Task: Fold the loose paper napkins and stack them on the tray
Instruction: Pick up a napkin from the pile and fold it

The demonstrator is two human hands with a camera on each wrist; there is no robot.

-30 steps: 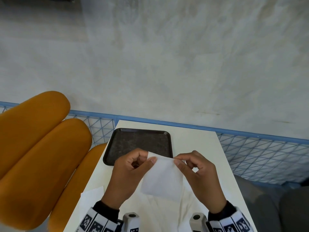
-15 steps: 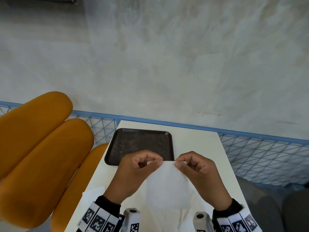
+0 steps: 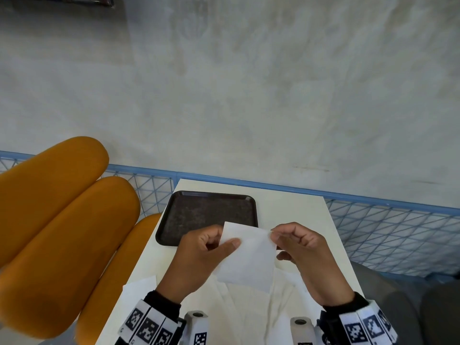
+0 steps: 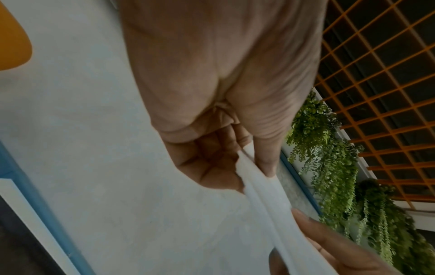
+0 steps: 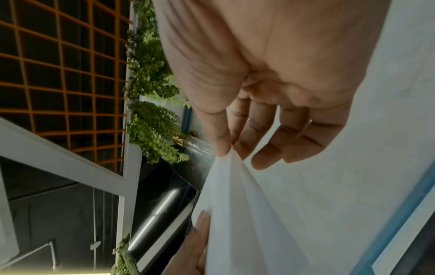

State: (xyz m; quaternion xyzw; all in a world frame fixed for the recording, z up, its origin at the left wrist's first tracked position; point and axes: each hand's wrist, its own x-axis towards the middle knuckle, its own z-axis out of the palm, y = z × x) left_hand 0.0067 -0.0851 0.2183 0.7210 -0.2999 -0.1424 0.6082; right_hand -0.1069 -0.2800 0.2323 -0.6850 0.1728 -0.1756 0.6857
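I hold a white paper napkin (image 3: pixel 247 257) up above the table, hanging as a folded sheet. My left hand (image 3: pixel 225 241) pinches its upper left part between thumb and fingers. At the upper right corner my right hand (image 3: pixel 272 236) pinches it. The left wrist view shows the napkin (image 4: pixel 266 201) edge-on, layers doubled, under my thumb. In the right wrist view the napkin (image 5: pixel 247 214) drapes down from my thumb and forefinger. A dark tray (image 3: pixel 199 210) lies just beyond my hands, with nothing on it. More loose napkins (image 3: pixel 251 310) lie spread under my wrists.
The white table (image 3: pixel 293 210) is narrow, and a blue mesh railing (image 3: pixel 388 235) runs behind it and to its right. Orange cushioned seating (image 3: pixel 59 220) stands close on the left. One napkin (image 3: pixel 137 292) overhangs the table's left edge. A grey wall rises behind.
Both hands have spread slightly apart along the napkin's top edge and tilted it. The left thumb now lies further across the sheet's front.
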